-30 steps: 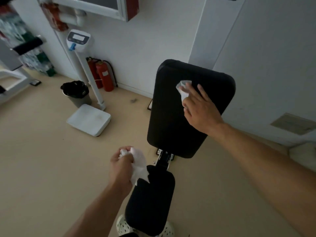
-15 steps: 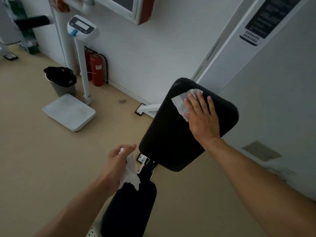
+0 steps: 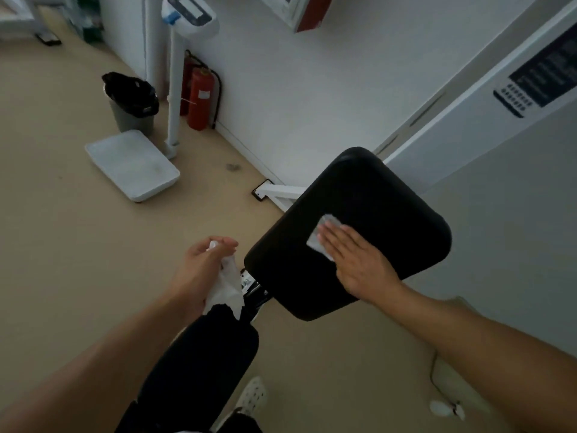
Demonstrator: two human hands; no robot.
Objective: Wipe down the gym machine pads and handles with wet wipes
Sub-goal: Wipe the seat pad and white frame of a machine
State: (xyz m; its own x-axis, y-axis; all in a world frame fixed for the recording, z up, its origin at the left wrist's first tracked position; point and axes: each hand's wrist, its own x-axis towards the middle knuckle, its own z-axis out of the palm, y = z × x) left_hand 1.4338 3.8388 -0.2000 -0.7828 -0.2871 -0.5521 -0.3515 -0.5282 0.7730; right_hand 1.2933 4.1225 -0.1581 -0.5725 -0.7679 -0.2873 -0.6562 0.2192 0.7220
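Note:
A black bench back pad (image 3: 374,195) tilts up at centre right, with the black seat pad (image 3: 199,354) below it. My right hand (image 3: 356,264) lies flat on the back pad, pressing a white wet wipe (image 3: 321,237) that shows past the fingertips. My left hand (image 3: 199,264) hovers left of the bench hinge, holding a bunch of crumpled white wipes (image 3: 226,285) that hang down over the top of the seat pad.
A white floor scale (image 3: 131,165) with its post and display stands at the left. A grey bin with a black bag (image 3: 132,101) and two red fire extinguishers (image 3: 198,98) sit by the wall. A white shoe (image 3: 253,395) shows beside the seat.
My right hand has slid the wipe from the pad's top edge down toward its middle. My left hand keeps hold of its wipes. The view has swung further to the right.

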